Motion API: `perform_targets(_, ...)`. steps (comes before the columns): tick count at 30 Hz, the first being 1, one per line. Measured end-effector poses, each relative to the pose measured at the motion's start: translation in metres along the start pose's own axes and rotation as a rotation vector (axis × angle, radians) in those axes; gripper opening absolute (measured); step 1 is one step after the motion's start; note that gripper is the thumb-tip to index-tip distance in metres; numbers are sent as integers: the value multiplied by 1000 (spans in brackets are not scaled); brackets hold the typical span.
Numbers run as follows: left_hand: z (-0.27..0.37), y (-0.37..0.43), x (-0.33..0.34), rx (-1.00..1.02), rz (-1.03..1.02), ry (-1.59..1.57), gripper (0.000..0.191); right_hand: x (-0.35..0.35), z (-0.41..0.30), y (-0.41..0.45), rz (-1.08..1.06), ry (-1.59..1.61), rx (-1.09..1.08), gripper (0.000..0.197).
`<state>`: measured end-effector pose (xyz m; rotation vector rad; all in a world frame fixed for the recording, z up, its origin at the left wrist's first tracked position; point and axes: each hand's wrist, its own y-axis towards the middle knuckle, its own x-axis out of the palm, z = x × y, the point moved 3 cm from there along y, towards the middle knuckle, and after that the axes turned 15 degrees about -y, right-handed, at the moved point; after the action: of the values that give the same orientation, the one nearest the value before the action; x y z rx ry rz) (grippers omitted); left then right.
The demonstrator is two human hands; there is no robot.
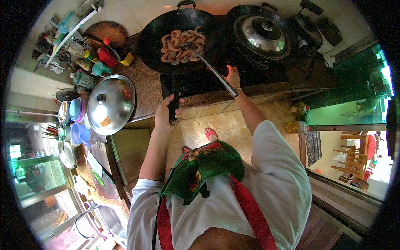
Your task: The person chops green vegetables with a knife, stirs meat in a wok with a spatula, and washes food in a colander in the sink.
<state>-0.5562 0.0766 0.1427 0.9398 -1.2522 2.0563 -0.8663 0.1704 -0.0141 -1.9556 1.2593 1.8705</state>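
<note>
My left hand [163,113] is wrapped around the black handle [174,107] of a large dark wok [150,40]. Pink-orange shrimp [181,47] lie heaped in the wok. The head of a metal spatula [215,72] rests among them, its long handle slanting out over the near rim. Beneath that handle, my right hand [233,76] reaches to the front of the black cooktop [200,86], fingers bent near a control knob. Whether the fingers grip the knob is hard to see in the dark.
A second wok with a steel lid [261,36] stands on the right. Left of the stove are another domed lid [111,104], several bottles [107,56] and a round wooden board [107,32]. A cleaver [99,165] lies near the sink [111,215]. An oil bottle [297,127] stands at right.
</note>
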Motion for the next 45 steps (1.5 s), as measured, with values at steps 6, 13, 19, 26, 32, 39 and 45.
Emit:
perform_targets(6, 2, 9, -11, -12, -23, -5, 23, 7, 5, 5, -88, 171, 4, 49)
perform_targets(13, 2, 4, -8, -25, 22, -80, 24, -6, 2, 11, -179, 233, -70, 46)
perform_targets(19, 3, 5, -8, -7, 23, -19, 25, -3, 5, 13, -175, 229, -119, 45)
perform_targets(26, 4, 3, -5, -44, -14, -62, 25, 4, 10, 16, -215, 204, -171, 47)
perform_targets(32, 5, 5, -9, -61, -70, -75, 26, 10, 10, 17, -218, 178, -213, 49)
perform_targets(39, 6, 3, -12, -99, -53, -71, 32, 8, 12, 19, -287, 144, -201, 50)
perform_targets(45, -1, -2, -9, -180, -65, -92, 36, -12, 12, 14, -270, 119, -47, 52)
